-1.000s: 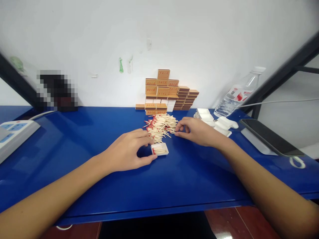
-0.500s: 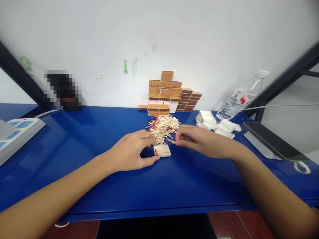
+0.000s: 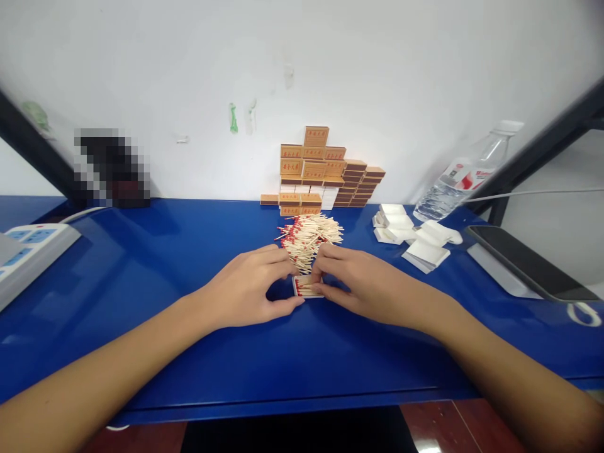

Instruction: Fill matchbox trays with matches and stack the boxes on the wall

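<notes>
A small white matchbox tray (image 3: pixel 306 287) with red-tipped matches lying in it rests on the blue table (image 3: pixel 189 251). My left hand (image 3: pixel 245 286) grips the tray's left side between thumb and fingers. My right hand (image 3: pixel 352 280) is over the tray's right side, fingers pinched together at the matches in it. Just behind the tray lies a loose pile of matches (image 3: pixel 309 234).
Stacked orange matchboxes (image 3: pixel 321 173) stand against the wall. Empty white trays (image 3: pixel 410 236) lie to the right, beside a water bottle (image 3: pixel 465 173) and a dark phone (image 3: pixel 528 261) on a stand. A power strip (image 3: pixel 28 248) sits at the far left.
My right hand left the match pile with a match pinched in its fingers and came down to the tray. My left hand kept its hold on the tray.
</notes>
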Tool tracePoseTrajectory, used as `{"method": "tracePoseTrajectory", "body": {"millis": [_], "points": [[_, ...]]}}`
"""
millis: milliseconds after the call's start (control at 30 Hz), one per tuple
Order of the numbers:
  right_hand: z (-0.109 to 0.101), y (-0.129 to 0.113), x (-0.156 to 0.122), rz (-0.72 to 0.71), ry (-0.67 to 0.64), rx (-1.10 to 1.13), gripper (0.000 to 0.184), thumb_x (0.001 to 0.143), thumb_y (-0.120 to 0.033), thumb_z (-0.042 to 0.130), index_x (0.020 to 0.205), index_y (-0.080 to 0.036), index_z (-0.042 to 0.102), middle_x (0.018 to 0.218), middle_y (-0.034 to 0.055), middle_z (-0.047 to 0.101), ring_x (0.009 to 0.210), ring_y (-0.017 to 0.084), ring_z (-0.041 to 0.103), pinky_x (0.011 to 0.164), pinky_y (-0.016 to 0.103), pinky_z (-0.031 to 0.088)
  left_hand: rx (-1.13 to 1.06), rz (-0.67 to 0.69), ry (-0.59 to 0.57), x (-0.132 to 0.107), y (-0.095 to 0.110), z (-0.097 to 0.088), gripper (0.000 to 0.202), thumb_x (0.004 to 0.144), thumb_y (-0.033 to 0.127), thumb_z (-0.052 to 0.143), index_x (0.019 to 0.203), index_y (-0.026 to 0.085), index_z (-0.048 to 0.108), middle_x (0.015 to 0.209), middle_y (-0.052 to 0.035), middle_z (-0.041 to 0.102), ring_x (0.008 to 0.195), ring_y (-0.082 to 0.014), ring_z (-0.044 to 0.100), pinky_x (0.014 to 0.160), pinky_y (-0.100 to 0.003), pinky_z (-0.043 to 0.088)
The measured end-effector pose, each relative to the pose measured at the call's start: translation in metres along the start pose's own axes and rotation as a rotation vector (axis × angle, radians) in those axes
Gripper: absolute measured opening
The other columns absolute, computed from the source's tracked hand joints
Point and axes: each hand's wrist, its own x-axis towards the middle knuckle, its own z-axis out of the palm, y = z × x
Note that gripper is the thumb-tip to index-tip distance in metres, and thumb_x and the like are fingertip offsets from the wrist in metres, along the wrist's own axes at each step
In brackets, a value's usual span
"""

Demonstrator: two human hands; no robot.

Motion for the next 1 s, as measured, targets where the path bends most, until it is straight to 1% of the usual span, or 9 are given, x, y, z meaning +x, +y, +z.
{"method": "tracePoseTrajectory", "body": {"millis": [200,267,400,533,667,733,833,933,1000], "points": [[0.009,0.000,0.005,-0.002,0.077,0.047,0.008,0.104,-0.020,0.060,0.097,-0.019,0.063,0.103,0.0055,0.064,0.088,0.019,0.061,0.077,0.033,0.046,0.008,0.006,0.008,0.000,0.000,-0.001,0.021,0.095,0.035,0.070,0.108,0.019,0.072,0.098,-0.0041,0.070,0.093,-0.0207,0.064,0.079,-0.033,0.052],[0.010,0.001,0.005,-0.005,0.093,0.059,0.010,0.104,-0.022,0.060,0.096,-0.019,0.064,0.102,0.0051,0.064,0.086,0.018,0.060,0.076,0.032,0.046,0.006,0.008,0.011,0.000,0.000,-0.001,0.021,0.095,0.035,0.069,0.108,0.019,0.072,0.099,-0.0042,0.070,0.093,-0.0205,0.064,0.080,-0.033,0.052],[0.005,0.003,0.003,-0.005,0.108,0.065,0.010,0.104,-0.025,0.062,0.098,-0.020,0.067,0.103,0.0047,0.065,0.086,0.017,0.060,0.074,0.031,0.044,0.005,0.004,0.013,0.000,-0.002,0.000,0.023,0.095,0.035,0.070,0.110,0.018,0.073,0.099,-0.0043,0.071,0.094,-0.0211,0.064,0.081,-0.034,0.053],[-0.002,0.004,0.001,-0.003,0.049,0.067,0.007,0.102,-0.023,0.064,0.096,-0.021,0.068,0.101,0.0036,0.065,0.086,0.017,0.061,0.074,0.030,0.044,-0.003,-0.004,0.006,-0.001,-0.002,-0.001,0.025,0.094,0.037,0.071,0.110,0.018,0.074,0.098,-0.0043,0.071,0.093,-0.0216,0.064,0.081,-0.035,0.053],[-0.003,0.005,0.001,0.008,-0.009,0.051,0.008,0.102,-0.022,0.063,0.096,-0.020,0.068,0.100,0.0049,0.066,0.088,0.018,0.061,0.076,0.031,0.045,-0.006,-0.007,-0.002,-0.001,-0.001,-0.001,0.025,0.095,0.037,0.070,0.111,0.018,0.075,0.100,-0.0052,0.071,0.094,-0.0219,0.064,0.083,-0.035,0.053],[-0.002,0.004,0.001,0.013,0.009,0.052,0.008,0.102,-0.023,0.063,0.097,-0.020,0.068,0.102,0.0052,0.066,0.088,0.018,0.061,0.075,0.032,0.045,0.000,-0.010,0.001,-0.001,-0.001,-0.001,0.025,0.095,0.038,0.070,0.110,0.018,0.075,0.098,-0.0049,0.071,0.093,-0.0218,0.064,0.081,-0.035,0.053],[0.000,0.003,0.002,0.009,0.072,0.063,0.007,0.102,-0.024,0.064,0.098,-0.021,0.069,0.103,0.0049,0.066,0.087,0.018,0.061,0.073,0.031,0.044,0.006,-0.016,0.000,-0.001,-0.001,-0.001,0.026,0.095,0.038,0.070,0.110,0.018,0.074,0.096,-0.0043,0.070,0.092,-0.0213,0.064,0.079,-0.034,0.052],[0.002,0.004,0.003,-0.009,0.092,0.088,0.010,0.103,-0.025,0.063,0.097,-0.020,0.069,0.101,0.0044,0.065,0.085,0.016,0.060,0.072,0.030,0.044,0.008,-0.010,-0.001,0.000,-0.002,-0.001,0.026,0.095,0.039,0.070,0.110,0.018,0.074,0.094,-0.0042,0.069,0.090,-0.0209,0.063,0.077,-0.034,0.051],[0.001,0.007,0.004,-0.025,0.119,0.081,0.011,0.103,-0.024,0.061,0.095,-0.020,0.068,0.095,0.0036,0.065,0.081,0.016,0.059,0.072,0.029,0.043,0.005,-0.013,-0.002,0.000,-0.002,-0.001,0.026,0.095,0.038,0.070,0.110,0.018,0.074,0.094,-0.0041,0.068,0.090,-0.0208,0.062,0.077,-0.034,0.051]]}}
